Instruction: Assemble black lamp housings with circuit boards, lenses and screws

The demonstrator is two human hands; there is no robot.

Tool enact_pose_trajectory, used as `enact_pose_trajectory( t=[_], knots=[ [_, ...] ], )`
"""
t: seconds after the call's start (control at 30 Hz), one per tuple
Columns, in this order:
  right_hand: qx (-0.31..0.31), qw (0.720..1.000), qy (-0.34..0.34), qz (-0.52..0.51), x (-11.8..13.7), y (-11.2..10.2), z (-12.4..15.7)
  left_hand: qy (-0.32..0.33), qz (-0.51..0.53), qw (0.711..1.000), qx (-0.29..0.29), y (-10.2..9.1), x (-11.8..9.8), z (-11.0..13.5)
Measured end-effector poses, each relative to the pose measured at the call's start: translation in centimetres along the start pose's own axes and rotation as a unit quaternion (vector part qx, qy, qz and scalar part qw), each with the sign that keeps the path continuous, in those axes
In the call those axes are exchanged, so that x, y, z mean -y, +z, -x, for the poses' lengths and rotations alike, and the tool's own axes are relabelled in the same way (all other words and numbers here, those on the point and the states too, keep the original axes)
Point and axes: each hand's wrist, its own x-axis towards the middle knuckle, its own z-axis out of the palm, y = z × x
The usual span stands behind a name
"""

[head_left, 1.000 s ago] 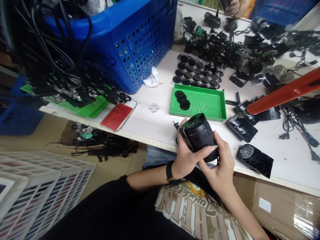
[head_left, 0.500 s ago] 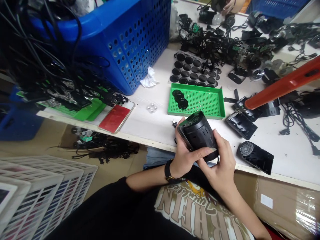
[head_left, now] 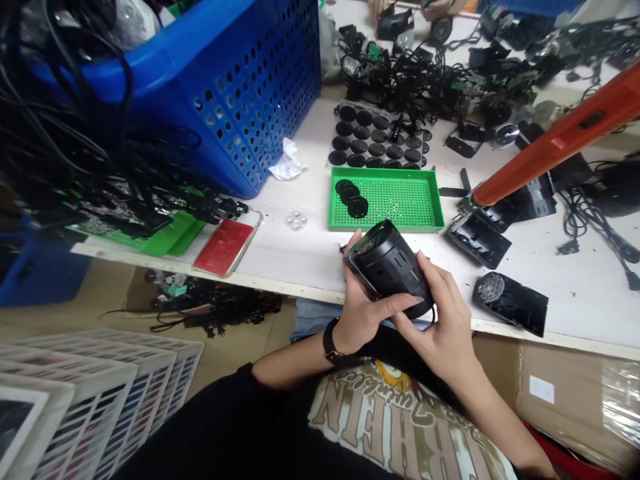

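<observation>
While between two hands [head_left: 363, 313], one black housing [head_left: 387, 267]

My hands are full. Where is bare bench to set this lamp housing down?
Left of the black lamp housing, the table is bare between red phone and green tray, bar a small clear lens. More lies right of the lensed lamp unit. Cables crowd the far side.

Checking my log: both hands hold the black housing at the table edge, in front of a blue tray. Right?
No: the head view shows the tray is green, not blue. The left hand and right hand do hold the black housing in front of it.
</observation>
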Motion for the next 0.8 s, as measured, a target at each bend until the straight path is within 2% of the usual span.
enact_pose_trajectory(
  t=[0.23,0.37,0.47,0.6,0.8],
  knots=[
    [-0.002,1.000,-0.018,0.005,0.3,0.5,-0.1,0.000,-0.007,1.000,0.000,0.0,-0.7,-0.1],
    [-0.013,0.999,-0.010,0.028,0.4,1.6,-0.1,-0.006,-0.003,0.999,-0.037,-0.2,-0.7,-0.6],
    [-0.003,1.000,0.020,0.020,0.3,2.1,-0.3,-0.036,0.001,0.997,-0.062,-0.3,-0.7,-1.1],
    [-0.011,0.999,0.040,0.002,0.4,2.0,-0.8,-0.053,0.014,0.996,-0.077,-0.4,-0.9,-1.6],
    [-0.022,1.000,0.018,-0.009,0.2,1.4,-1.3,-0.063,0.037,0.993,-0.088,0.0,-1.1,-1.8]
  ],
)
